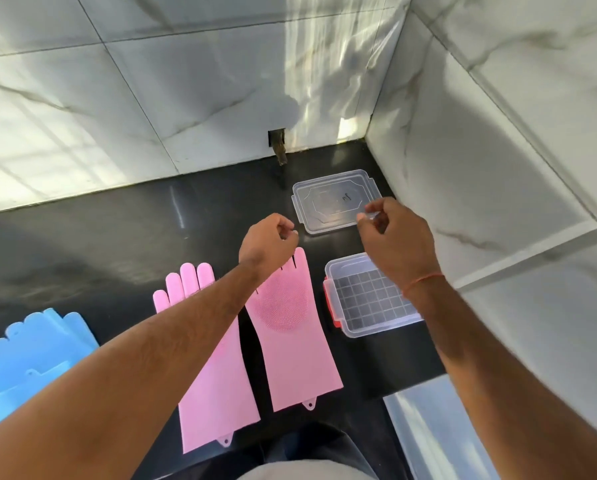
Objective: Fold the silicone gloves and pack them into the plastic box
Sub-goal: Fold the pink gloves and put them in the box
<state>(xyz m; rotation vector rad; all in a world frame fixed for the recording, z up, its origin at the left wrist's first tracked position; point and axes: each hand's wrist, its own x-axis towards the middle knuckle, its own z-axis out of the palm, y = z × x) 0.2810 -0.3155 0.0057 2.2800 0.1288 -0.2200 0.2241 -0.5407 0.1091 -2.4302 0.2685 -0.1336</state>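
Black glossy counter (99, 244) meets marble-tiled walls (151, 98); both hands (267, 242) (395, 233) hover loosely curled, holding nothing.

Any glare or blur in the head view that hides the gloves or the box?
Head view: sunlight streaks the tiled wall and glares off the black counter; pink gloves and box stay sharp; the clear lid is faint against the counter; wide-angle bending curves the wall lines; both arms hide parts of gloves and box.

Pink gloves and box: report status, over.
Left hand and right hand loosely curled, holding nothing. Pink gloves flat, unfolded. Plastic box open, lid behind it. Blue gloves at left, nothing in the way.
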